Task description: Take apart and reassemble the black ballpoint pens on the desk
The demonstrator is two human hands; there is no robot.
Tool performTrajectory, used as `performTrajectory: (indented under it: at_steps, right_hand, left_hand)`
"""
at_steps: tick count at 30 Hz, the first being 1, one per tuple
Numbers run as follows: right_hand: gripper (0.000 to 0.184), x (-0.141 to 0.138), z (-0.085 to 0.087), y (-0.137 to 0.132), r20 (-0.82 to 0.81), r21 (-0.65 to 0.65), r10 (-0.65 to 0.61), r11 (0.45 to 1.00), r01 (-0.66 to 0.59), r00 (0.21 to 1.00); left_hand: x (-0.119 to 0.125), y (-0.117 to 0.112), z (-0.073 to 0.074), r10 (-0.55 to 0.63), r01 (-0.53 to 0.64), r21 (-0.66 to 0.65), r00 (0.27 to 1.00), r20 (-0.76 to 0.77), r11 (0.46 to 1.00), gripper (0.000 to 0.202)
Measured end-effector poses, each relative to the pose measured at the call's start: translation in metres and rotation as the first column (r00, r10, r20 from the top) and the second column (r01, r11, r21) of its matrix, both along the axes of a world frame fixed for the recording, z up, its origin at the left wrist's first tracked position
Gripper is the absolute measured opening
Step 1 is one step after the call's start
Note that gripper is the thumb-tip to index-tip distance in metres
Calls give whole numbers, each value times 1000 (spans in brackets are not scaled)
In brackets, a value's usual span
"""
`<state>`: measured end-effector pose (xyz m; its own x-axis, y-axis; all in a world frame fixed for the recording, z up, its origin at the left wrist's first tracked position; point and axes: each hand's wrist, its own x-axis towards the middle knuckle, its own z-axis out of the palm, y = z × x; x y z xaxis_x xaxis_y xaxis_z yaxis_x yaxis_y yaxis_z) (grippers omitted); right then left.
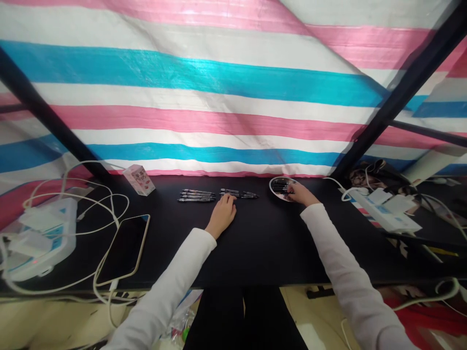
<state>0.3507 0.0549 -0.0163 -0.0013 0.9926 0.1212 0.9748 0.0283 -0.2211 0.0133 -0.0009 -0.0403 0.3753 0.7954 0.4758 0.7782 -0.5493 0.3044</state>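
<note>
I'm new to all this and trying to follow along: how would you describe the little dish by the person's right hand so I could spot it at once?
On the long black table, find the row of black pens near the middle. Just right of them, the person's right hand reaches a small white-rimmed round dish, the only dish there, with dark pens lying inside.

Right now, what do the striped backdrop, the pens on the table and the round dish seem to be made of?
The striped backdrop looks like woven plastic tarpaulin, with a fine weave, sheen and creases. The pens look like glossy black plastic, catching highlights along their barrels. The round dish has a pale, shiny rim, perhaps plastic or glass.
</note>
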Motion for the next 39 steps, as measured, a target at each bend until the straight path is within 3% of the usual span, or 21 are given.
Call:
performTrajectory:
  at_steps: [6,13,19,26,29,32,35,39]
  right_hand:
    - [16,1,-3,0,-31,32,79,996,-78,996]
    - [10,-3,-2,3,-33,-39,141,989,-142,989]
    - [4,-4,0,2,-39,-72,96,992,-99,995]
    - [4,-10,11,-5,-40,11,85,996,-85,996]
    - [6,-31,21,-13,-154,174,96,982,-68,983]
    - [10,-68,26,-23,-341,290,232,948,-132,911]
    - [8,-107,20,-31,-490,294,360,926,-238,794]
    - [8,-131,2,-35,-597,251,396,918,-306,698]
  left_hand:
    - [16,20,-3,88,-87,22,994,-59,996,24]
    - [13,20,-5,93,-91,23,992,-89,996,18]
    - [5,21,-9,61,-60,18,995,-76,998,11]
    - [0,20,-12,73,-69,46,993,-93,997,10]
    - [1,19,-12,74,-68,57,993,-96,996,11]
    - [0,19,-11,41,-38,47,996,-76,998,12]
    - [-1,18,-8,-19,20,33,999,-32,999,14]
    - [-2,19,-7,-59,59,41,998,21,997,22]
